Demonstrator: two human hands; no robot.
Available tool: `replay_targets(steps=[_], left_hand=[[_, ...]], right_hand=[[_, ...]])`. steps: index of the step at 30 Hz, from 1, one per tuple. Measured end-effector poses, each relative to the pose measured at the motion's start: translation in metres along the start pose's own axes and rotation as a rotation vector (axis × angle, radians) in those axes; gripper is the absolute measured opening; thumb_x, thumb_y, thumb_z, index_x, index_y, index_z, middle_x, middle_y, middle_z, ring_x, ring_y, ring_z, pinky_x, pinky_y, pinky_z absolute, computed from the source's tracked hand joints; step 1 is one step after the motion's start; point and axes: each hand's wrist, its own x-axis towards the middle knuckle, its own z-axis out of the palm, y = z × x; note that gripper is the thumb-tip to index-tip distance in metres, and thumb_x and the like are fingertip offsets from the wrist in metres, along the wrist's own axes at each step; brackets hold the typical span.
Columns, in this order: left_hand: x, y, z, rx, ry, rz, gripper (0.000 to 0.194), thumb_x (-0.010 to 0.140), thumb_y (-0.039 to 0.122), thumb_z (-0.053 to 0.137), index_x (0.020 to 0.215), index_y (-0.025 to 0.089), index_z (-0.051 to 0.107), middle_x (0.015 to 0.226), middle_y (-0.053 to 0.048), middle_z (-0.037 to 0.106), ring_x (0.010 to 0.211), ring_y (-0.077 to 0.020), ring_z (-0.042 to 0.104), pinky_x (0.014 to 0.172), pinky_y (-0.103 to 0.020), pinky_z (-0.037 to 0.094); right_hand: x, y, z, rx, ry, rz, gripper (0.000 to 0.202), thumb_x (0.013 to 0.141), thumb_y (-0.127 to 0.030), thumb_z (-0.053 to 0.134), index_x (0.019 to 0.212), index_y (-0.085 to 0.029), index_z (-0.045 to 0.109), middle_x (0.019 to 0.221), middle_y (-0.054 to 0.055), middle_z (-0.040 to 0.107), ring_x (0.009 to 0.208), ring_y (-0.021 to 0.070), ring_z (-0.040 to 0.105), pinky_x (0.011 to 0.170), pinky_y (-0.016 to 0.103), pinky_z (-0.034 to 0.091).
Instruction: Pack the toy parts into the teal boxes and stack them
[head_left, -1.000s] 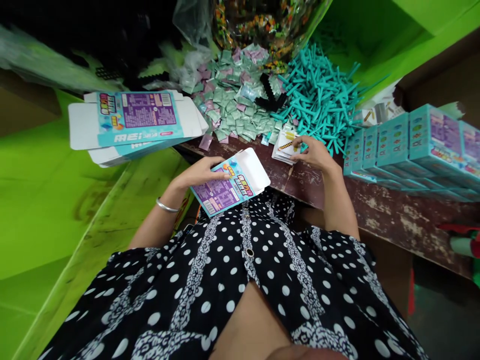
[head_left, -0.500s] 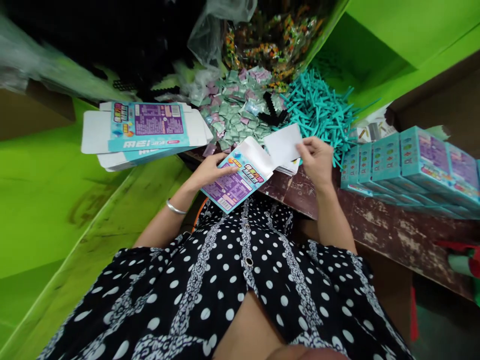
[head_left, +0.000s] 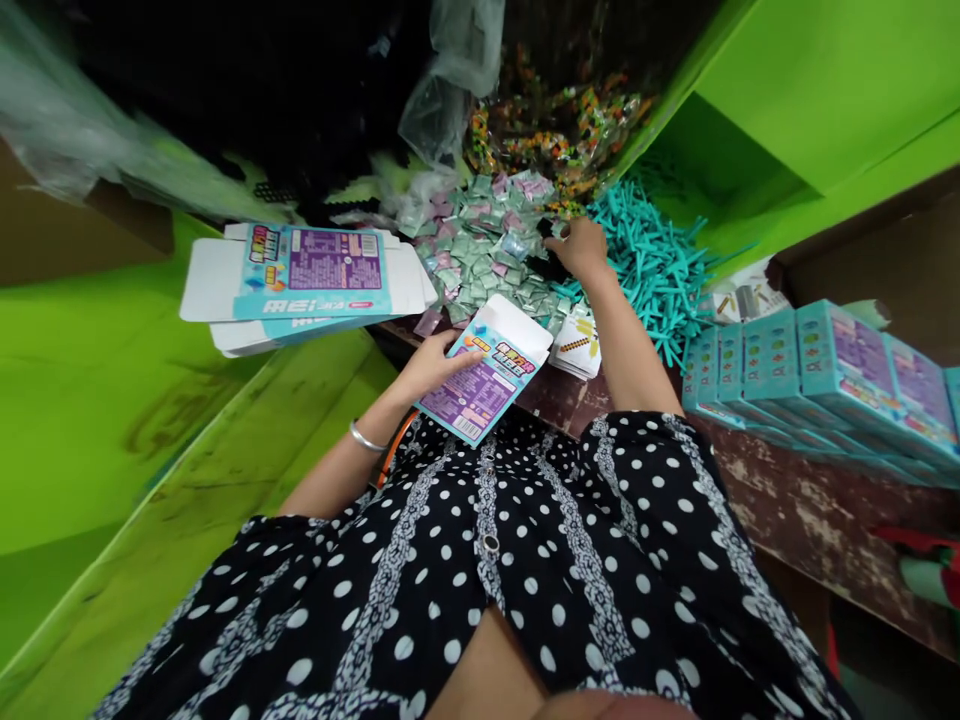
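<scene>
My left hand (head_left: 442, 367) grips a flat blue and purple printed carton (head_left: 484, 385), thumb across its printed face and the white end flap at the far end. Beyond it, my right hand (head_left: 581, 248) is curled down at the black jagged plastic pieces (head_left: 551, 266), fingers closed around one of them; the fingertips are partly hidden. Just under my right forearm lies a small stack of white printed cards (head_left: 576, 347). Green and pink small packets (head_left: 480, 245) are heaped left of my right hand, and a pile of turquoise plastic sticks (head_left: 652, 260) lies to its right.
Flat cartons (head_left: 307, 275) are stacked at the left. Filled turquoise boxes (head_left: 817, 360) stand in rows on the worn brown table (head_left: 787, 480) at the right. A clear bag of orange and green pieces (head_left: 562, 125) sits at the back, by a green wall (head_left: 847, 120).
My right hand has let go of the white paper piece, which is out of sight, and moved away from the carton to the black pieces. My left hand keeps hold of the carton.
</scene>
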Motion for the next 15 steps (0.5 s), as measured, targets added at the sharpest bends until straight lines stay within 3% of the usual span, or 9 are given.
replay_targets(steps=[4,7,10,13,15], left_hand=[[-0.002,-0.001,-0.003,0.014,0.006,-0.035,0.068,0.073,0.080,0.086,0.099,0.018,0.075,0.101,-0.010,0.085,0.089,-0.0318,0.077,0.074,-0.037,0.059],[-0.001,-0.003,-0.006,0.031,0.018,-0.045,0.069,0.073,0.082,0.085,0.095,0.018,0.074,0.097,-0.011,0.084,0.089,-0.0320,0.077,0.074,-0.036,0.058],[0.001,-0.007,-0.009,0.005,0.002,-0.046,0.069,0.074,0.080,0.085,0.101,0.017,0.076,0.103,-0.011,0.085,0.092,-0.0327,0.077,0.076,-0.037,0.058],[0.002,-0.010,-0.010,0.030,0.002,-0.060,0.068,0.075,0.080,0.084,0.101,0.017,0.076,0.104,-0.011,0.085,0.094,-0.0337,0.078,0.077,-0.037,0.058],[0.002,-0.011,-0.011,0.044,0.005,-0.075,0.070,0.076,0.082,0.083,0.101,0.017,0.077,0.105,-0.012,0.085,0.096,-0.0346,0.078,0.079,-0.038,0.059]], right_hand=[[0.029,0.003,0.013,-0.029,-0.054,0.057,0.031,0.081,-0.032,0.097,0.097,-0.011,0.082,0.100,0.022,0.078,0.119,0.0502,0.076,0.105,0.075,0.058],[0.033,0.016,0.002,0.038,-0.043,0.011,0.028,0.086,-0.038,0.092,0.090,-0.013,0.079,0.091,0.018,0.078,0.104,0.0432,0.080,0.097,0.066,0.063],[0.027,0.030,-0.026,0.212,0.010,-0.028,0.033,0.095,-0.045,0.085,0.103,-0.013,0.077,0.091,0.014,0.079,0.088,0.0304,0.077,0.083,0.049,0.065],[0.008,0.046,-0.071,0.317,-0.011,0.097,0.039,0.099,-0.030,0.081,0.130,-0.009,0.069,0.097,0.012,0.080,0.076,0.0172,0.068,0.073,0.035,0.056],[-0.016,0.065,-0.103,0.280,-0.011,0.136,0.036,0.099,-0.020,0.077,0.131,-0.008,0.067,0.096,0.009,0.078,0.073,0.0135,0.063,0.072,0.033,0.053]])
